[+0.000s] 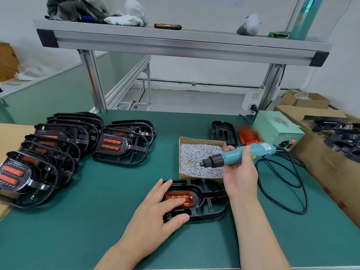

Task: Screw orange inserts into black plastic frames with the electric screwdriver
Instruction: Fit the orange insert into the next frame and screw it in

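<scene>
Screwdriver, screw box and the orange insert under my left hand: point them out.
electric screwdriver (247,154): head view, teal body.
screw box (202,140): head view, cardboard back rim.
orange insert (179,195): head view, uncovered upper part.

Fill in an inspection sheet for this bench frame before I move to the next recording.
Surface: green mat covering the bench.
Job's things: black frame with orange insert seated; screw box behind it; finished frames stacked left; spare frame and spare insert at the back.
Clutter: cloths on the overhead shelf.
Hands: left hand flat on the insert; right hand grips the electric screwdriver, tip over the screw box.
Cables: black cable loops on the mat, right side.
Surroundings: power box; cardboard boxes right.
</scene>
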`<state>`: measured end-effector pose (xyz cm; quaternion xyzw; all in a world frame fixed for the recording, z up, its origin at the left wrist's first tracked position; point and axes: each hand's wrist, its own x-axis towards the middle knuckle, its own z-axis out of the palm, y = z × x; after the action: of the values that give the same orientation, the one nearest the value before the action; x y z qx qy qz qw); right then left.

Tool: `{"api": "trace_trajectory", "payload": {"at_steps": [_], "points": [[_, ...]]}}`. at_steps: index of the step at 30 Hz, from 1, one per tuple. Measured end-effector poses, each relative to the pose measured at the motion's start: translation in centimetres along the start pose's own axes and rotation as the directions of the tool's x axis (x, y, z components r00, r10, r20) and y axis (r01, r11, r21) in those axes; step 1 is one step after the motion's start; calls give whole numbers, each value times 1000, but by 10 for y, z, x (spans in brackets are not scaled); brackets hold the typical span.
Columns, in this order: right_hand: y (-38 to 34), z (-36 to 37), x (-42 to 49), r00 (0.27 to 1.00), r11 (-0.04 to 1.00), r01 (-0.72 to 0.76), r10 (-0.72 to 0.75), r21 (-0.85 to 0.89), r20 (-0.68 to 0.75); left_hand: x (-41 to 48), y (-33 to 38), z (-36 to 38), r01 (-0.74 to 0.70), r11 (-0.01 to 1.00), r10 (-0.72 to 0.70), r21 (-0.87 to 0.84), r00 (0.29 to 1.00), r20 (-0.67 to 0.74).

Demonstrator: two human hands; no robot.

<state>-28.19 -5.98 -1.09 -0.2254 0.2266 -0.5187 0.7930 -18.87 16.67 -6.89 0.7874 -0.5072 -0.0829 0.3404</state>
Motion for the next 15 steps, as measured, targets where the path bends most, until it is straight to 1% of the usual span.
{"api": "trace_trajectory", "payload": {"at_steps": [7,12,15], "points": [[-2,-1,-2,985,976,-174,173,127,26,-1,2,-1,-5,1000,5,13,1000,2],[2,1,-2,968,963,-247,242,105,60,0,7,-6,-17,1000,17,-14,1000,19],[6,0,-2,961,958,-275,271,84,50,-1,9,-9,-10,998,12,-66,1000,21]]}}
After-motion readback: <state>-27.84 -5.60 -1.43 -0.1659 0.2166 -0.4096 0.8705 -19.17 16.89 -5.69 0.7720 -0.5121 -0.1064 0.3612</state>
